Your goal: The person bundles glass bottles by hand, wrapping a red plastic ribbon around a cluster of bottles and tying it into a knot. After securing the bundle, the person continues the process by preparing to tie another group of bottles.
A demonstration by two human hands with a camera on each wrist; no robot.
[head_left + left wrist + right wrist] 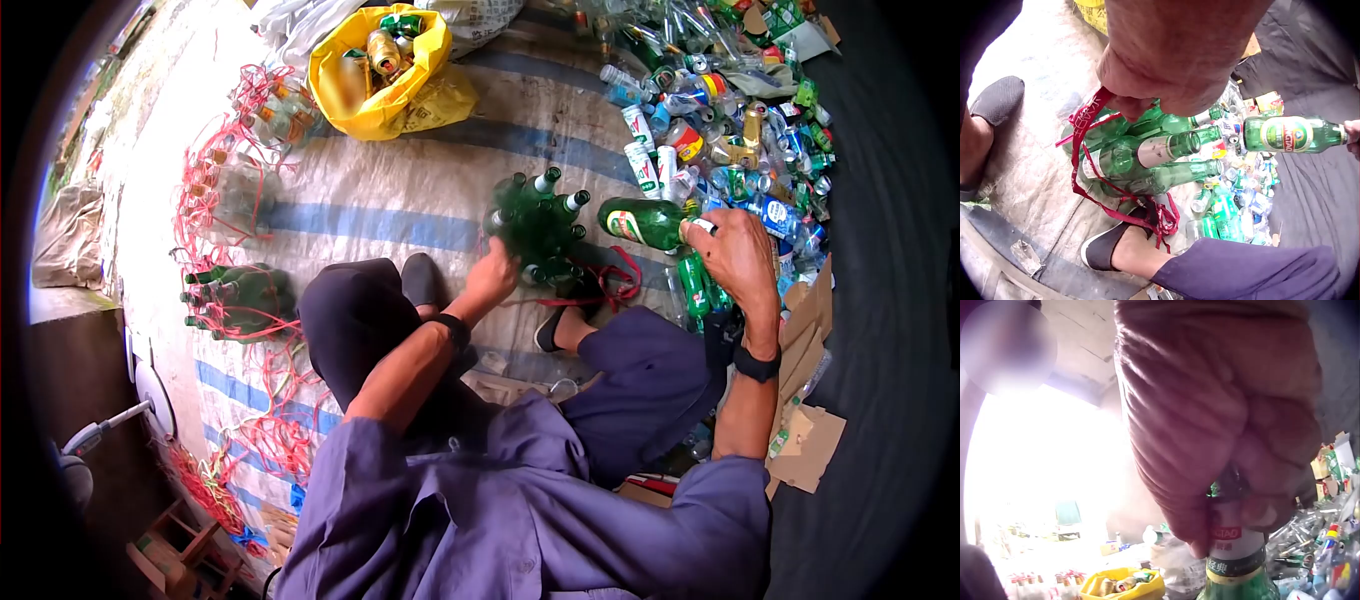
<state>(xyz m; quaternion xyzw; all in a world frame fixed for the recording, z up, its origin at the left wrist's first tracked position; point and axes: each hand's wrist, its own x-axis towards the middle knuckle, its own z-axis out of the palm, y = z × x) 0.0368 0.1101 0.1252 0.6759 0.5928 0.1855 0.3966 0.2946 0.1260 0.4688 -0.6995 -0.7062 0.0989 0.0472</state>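
Observation:
My right hand (738, 262) grips a labelled green bottle (645, 222) by its neck, holding it sideways to the right of a cluster of green bottles (540, 225). The right wrist view shows the fingers of that hand (1216, 406) around the neck of the bottle (1235, 550). At the cluster's left side is my left hand (490, 275). In the left wrist view, this hand (1179, 62) has its fingers curled at a red strap (1088, 122) that runs around the clustered bottles (1125, 156). The strap's loose end lies tangled beside a shoe.
A heap of bottles and cans (750, 150) lies at the right, with flattened cardboard (808, 450) below it. A yellow bag (370, 120) of cans stands at the top. Tied bottle bundles (240, 300) line the left, near tangled red straps (270, 440). A fan (152, 400) is lower left.

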